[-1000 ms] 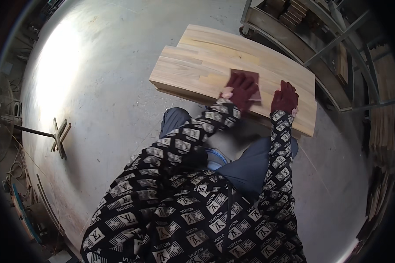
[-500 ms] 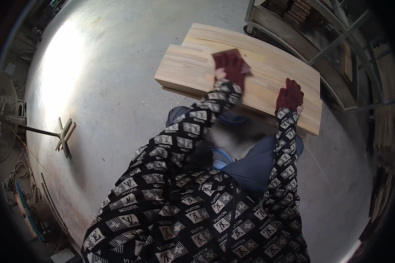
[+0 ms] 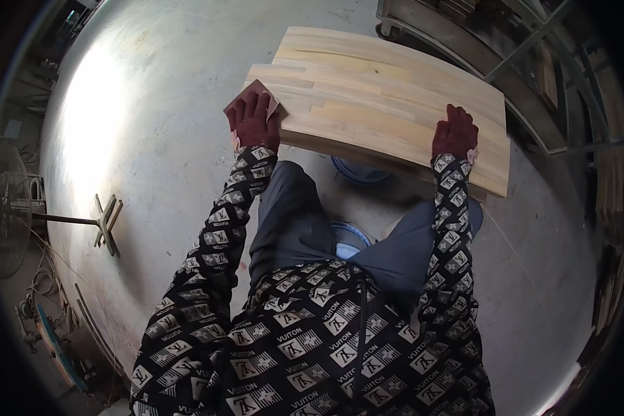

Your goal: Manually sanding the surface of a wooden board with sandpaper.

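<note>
My left hand (image 3: 254,123), fingers flat on the sandpaper (image 3: 256,97), has slid to the panel's (image 3: 388,104) left corner; right hand (image 3: 455,132) flat, steadying.

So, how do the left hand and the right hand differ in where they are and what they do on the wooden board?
The left hand presses a brown sheet of sandpaper at the near left corner of the wooden board; the right hand has nothing under it. The left hand lies partly past the board's corner, while the right hand rests flat by the near right edge. Both wear dark red gloves and lie palm down.
</note>
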Demonstrator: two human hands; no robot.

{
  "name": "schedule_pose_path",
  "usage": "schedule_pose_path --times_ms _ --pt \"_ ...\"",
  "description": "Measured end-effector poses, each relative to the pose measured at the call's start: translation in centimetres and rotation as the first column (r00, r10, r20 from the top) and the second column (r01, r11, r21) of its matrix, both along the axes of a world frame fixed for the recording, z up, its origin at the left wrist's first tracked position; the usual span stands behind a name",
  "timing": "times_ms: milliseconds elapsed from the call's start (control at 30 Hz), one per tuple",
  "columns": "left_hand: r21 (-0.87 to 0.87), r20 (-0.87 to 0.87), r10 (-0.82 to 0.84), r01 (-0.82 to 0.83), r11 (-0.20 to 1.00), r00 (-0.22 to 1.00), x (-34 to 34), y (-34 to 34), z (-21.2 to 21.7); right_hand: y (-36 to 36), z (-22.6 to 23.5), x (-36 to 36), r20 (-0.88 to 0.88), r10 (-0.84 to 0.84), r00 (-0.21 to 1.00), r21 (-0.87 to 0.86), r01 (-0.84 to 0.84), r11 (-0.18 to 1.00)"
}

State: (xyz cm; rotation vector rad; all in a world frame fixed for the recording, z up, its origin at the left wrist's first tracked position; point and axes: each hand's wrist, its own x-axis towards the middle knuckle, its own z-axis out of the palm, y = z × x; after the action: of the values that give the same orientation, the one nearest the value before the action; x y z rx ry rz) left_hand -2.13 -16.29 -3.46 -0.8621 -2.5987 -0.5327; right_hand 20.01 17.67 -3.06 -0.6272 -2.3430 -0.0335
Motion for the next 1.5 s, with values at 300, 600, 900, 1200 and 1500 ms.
schedule_pose_path --times_ms 300,600,900,1200,1500 --pt "0.072 0.007 -0.569 0.568 0.82 0.822 14.2 13.2 -1.5 0.4 -0.5 0.1 0.059 -0.007 0.998 -0.045 0.009 0.999" --pt "0.027 -0.029 -0.221 0.222 0.975 0.975 3.3 1.3 -0.5 0.0 -0.4 0.0 -0.002 -0.007 1.0 0.018 0.007 1.0" --pt "-0.039 -0.041 -0.024 0.022 0.999 0.999 5.8 9.2 -1.6 0.2 -0.3 0.0 0.013 -0.031 0.999 0.034 0.031 0.999" --pt "0.13 0.098 -0.651 0.638 0.759 0.753 10.8 10.9 -1.2 0.2 -0.4 0.0 0.004 0.011 1.0 0.002 -0.011 1.0" --pt "-0.112 0.046 0.294 -0.288 0.951 0.955 -5.7 3.5 -1.7 0.0 -0.1 -0.1 0.009 -0.041 0.999 0.026 0.04 0.999"
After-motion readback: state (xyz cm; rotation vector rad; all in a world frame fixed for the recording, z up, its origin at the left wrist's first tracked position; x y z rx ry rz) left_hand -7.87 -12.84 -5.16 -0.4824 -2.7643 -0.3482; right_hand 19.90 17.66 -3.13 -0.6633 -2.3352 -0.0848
